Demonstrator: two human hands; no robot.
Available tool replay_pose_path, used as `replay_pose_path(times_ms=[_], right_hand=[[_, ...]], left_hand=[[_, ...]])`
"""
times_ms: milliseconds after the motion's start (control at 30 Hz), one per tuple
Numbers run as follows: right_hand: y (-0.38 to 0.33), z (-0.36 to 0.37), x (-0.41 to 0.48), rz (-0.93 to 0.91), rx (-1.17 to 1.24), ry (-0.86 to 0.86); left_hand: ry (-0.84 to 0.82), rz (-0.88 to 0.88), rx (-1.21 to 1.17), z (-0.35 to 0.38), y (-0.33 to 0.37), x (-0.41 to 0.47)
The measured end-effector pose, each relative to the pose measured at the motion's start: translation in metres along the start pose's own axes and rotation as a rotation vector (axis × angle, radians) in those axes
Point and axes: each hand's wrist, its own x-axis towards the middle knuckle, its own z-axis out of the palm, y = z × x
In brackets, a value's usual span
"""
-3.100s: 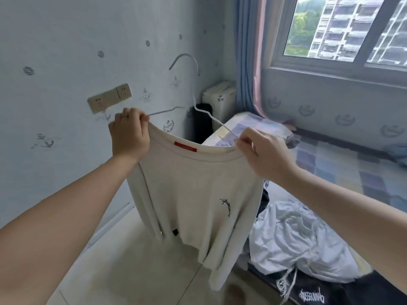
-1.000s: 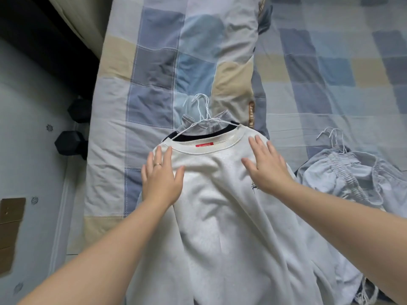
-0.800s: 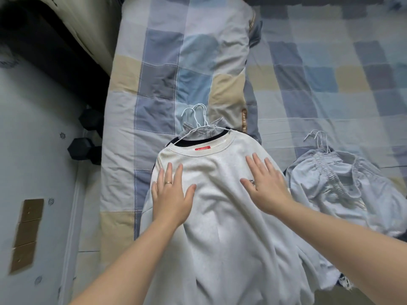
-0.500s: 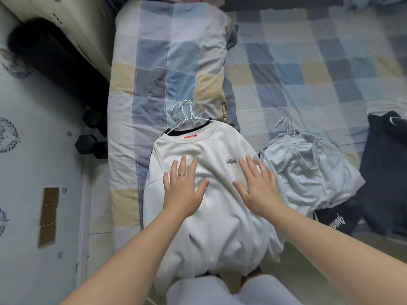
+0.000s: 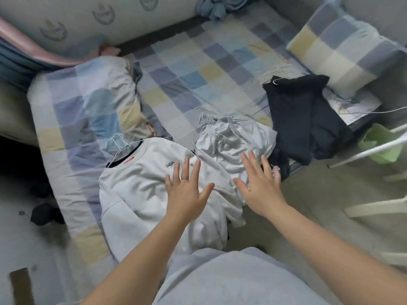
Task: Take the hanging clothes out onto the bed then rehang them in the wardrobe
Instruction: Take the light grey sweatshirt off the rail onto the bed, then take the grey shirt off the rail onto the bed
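The sweater [image 5: 136, 190] lies on the bed [image 5: 187, 73], one edge under the left hand [image 5: 187, 194]. The right hand [image 5: 261, 190] is just beside the sweater. Both hands are spread flat and empty.

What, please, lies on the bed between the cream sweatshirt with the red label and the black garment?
In the head view, a crumpled pale grey garment on white wire hangers lies between the cream sweatshirt and the black garment.

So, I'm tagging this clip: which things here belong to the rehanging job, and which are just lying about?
Job: white sweatshirt, wire hangers, pale grey garment, black garment, bed.
Lying about: pillow, folded quilt, green bag, blue cloth by the wall.
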Motion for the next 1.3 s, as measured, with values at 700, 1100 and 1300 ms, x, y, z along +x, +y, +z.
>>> replay_pose_path(times_ms=[700,1100,1300], right_hand=[[0.422,-0.095,-0.298,0.77,0.131,0.406],[0.547,-0.124,-0.433,1.311,0.13,0.623],[0.599,-0.166,-0.497,1.604,0.042,0.685]], left_hand=[[-0.203,0.927,0.223,0.191,0.513,-0.044],[-0.363,1.606,0.242,0.291,0.769,-0.115],[-0.473,1.933,0.194,0.327,0.905,-0.171]])
